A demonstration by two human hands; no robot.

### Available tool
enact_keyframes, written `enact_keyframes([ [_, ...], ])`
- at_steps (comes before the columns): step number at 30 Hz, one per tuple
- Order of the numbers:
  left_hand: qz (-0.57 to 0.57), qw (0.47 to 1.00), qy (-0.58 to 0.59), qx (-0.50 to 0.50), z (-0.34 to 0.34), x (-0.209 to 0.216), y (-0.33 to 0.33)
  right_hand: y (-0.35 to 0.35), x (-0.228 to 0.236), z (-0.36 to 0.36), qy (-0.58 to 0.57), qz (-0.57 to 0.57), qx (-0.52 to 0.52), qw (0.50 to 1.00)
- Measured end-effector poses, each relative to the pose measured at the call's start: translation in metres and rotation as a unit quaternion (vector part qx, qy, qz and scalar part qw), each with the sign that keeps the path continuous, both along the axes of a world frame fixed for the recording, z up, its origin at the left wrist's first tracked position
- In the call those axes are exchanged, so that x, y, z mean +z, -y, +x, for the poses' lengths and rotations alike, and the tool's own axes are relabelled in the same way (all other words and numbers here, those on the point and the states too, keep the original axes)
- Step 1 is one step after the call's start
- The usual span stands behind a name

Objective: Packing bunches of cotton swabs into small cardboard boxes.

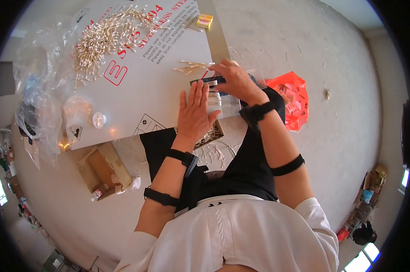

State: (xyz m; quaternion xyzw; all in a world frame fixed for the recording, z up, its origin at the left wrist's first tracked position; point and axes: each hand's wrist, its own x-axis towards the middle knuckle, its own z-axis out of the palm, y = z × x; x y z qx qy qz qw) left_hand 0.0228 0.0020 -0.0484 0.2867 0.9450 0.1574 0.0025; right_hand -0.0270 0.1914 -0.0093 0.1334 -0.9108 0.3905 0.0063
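Observation:
My left hand (pixel 196 111) lies flat, fingers stretched out, against the left side of a row of cotton swabs (pixel 214 98). To its right, my right hand (pixel 235 80) is bent over the dark strip (pixel 199 86) at the row's far end. Its index finger and thumb are apart, with the swab tips close by; some fingers are hidden. A loose bunch of cotton swabs (pixel 191 67) lies just beyond the right fingertips. Below my left hand, an open box (pixel 220 131) holding more swabs is partly covered.
A large heap of cotton swabs (pixel 96 45) spreads over the printed tabletop (pixel 146 95). A small yellow box (pixel 205 21) stands at the far edge. A round white container (pixel 99 119) and clear plastic bag (pixel 44 86) are left. A red bag (pixel 295 102) and cardboard box (pixel 105 170) flank me.

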Motion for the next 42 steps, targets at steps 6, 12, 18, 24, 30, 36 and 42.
enact_keyframes([
  [6, 0.021, 1.0, 0.011, -0.009, 0.0, 0.002, -0.006, -0.013, 0.001, 0.037, -0.003, 0.124, 0.034, 0.992],
  [12, 0.005, 1.0, 0.01, -0.015, -0.002, 0.0, -0.004, -0.015, -0.004, 0.037, -0.037, 0.1, 0.034, 0.994],
  [18, 0.003, 1.0, 0.007, -0.013, -0.001, -0.001, -0.004, -0.007, -0.01, 0.039, -0.051, 0.151, 0.042, 0.986],
  [24, 0.001, 1.0, 0.001, -0.006, -0.002, 0.0, -0.009, -0.003, -0.019, 0.04, -0.127, 0.195, -0.008, 0.972],
  [30, 0.002, 1.0, 0.009, 0.001, -0.006, 0.002, -0.015, -0.012, -0.022, 0.036, -0.168, 0.179, -0.014, 0.969],
  [36, -0.006, 1.0, 0.014, 0.003, -0.006, 0.001, -0.014, -0.036, -0.023, 0.047, -0.025, 0.098, -0.204, 0.974],
  [42, 0.018, 1.0, 0.008, -0.002, -0.008, 0.0, -0.024, -0.01, -0.015, 0.04, -0.018, 0.238, -0.199, 0.951],
])
